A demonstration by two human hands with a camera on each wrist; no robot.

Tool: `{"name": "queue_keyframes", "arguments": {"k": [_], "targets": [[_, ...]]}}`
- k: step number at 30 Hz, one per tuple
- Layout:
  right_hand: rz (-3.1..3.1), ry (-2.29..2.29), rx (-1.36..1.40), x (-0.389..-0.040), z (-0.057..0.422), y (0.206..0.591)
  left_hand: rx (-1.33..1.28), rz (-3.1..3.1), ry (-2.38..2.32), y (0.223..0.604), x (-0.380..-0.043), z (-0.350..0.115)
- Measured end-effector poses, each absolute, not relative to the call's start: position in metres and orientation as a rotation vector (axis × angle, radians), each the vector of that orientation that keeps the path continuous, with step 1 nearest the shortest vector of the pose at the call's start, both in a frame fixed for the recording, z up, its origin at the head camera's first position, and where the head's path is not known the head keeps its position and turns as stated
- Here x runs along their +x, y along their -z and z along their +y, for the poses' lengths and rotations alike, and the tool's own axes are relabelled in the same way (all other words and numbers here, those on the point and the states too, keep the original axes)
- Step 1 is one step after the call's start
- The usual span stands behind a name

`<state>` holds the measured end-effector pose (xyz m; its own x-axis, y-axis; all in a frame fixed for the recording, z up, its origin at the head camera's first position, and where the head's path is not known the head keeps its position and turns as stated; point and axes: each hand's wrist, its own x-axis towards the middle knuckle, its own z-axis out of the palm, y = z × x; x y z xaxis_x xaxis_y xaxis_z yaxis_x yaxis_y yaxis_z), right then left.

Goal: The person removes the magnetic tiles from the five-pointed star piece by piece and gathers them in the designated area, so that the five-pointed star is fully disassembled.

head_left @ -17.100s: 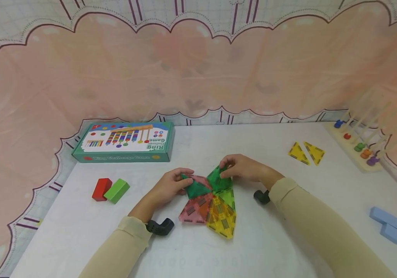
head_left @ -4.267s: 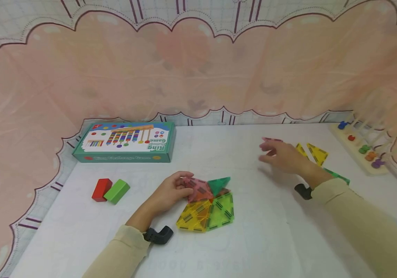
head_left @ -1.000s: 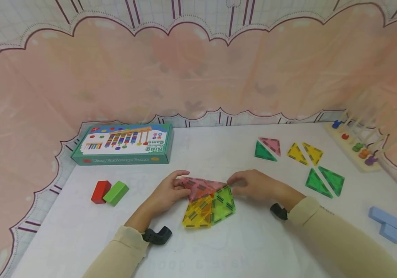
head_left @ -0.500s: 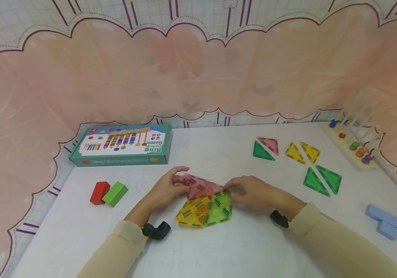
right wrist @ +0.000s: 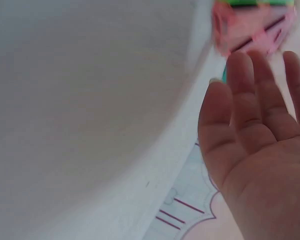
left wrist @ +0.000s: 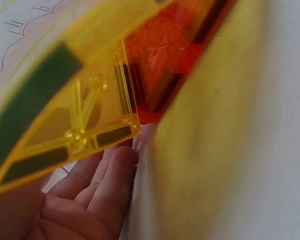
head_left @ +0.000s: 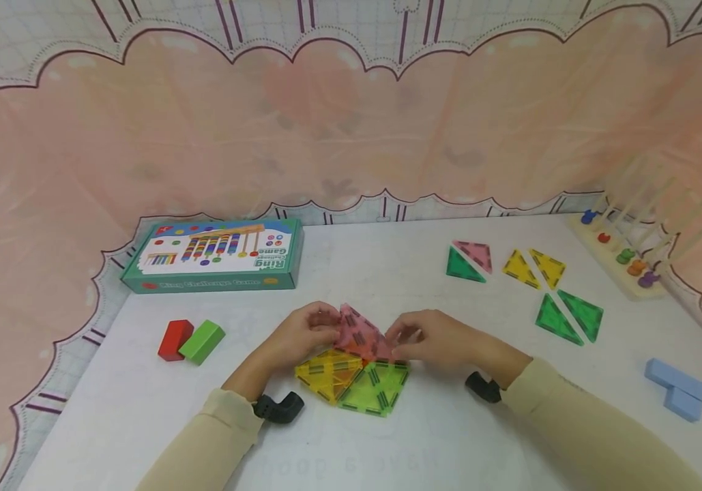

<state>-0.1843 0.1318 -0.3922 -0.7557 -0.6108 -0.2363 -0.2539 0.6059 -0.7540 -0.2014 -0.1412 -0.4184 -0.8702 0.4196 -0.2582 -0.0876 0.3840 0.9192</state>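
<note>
Magnetic tiles in pink, yellow and light green [head_left: 375, 392] are joined into a raised shape in mid-table. My left hand [head_left: 301, 335] holds the shape's left side, thumb and fingers at the edge of its pink part [head_left: 357, 331]. In the left wrist view, left fingers [left wrist: 110, 195] show beneath a yellow tile [left wrist: 85, 110], with red-orange tile beside it. My right hand [head_left: 439, 337] pinches the right pink corner between thumb and bent index finger. In the right wrist view, right fingertips [right wrist: 240, 62] are right at the pink tile [right wrist: 252, 27].
Flat triangular tiles lie at right: pink [head_left: 475, 254], green [head_left: 464, 266], yellow [head_left: 521, 270], and two more green [head_left: 580, 317]. A Ring Challenge Game box [head_left: 212, 256] is back left. Red [head_left: 175, 339] and green [head_left: 202, 342] blocks, blue blocks [head_left: 679, 389] and a pegged board [head_left: 621, 262] also stand around.
Loose green and pink triangles have been laid at the right since the older frames. Over the last half second the joined tiles have turned clockwise, with both hands at their edges.
</note>
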Motion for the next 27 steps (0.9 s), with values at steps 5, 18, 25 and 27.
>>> {"name": "queue_keyframes", "arguments": {"k": [5,18,25,27], "targets": [[2.245,1.057,-0.654,-0.205,0.111,0.393,0.316,2.165,-1.494,0.423,-0.202,-0.141],[2.140,1.099,-0.671,-0.224,0.095,0.395,0.395,2.221,-1.368,0.420,-0.199,-0.140],[2.082,1.129,-0.667,-0.228,0.092,0.396,0.373,2.231,-1.369,0.419,-0.198,-0.142],[2.068,1.132,-0.666,-0.228,0.091,0.396,0.370,2.241,-1.367,0.419,-0.198,-0.142]]}}
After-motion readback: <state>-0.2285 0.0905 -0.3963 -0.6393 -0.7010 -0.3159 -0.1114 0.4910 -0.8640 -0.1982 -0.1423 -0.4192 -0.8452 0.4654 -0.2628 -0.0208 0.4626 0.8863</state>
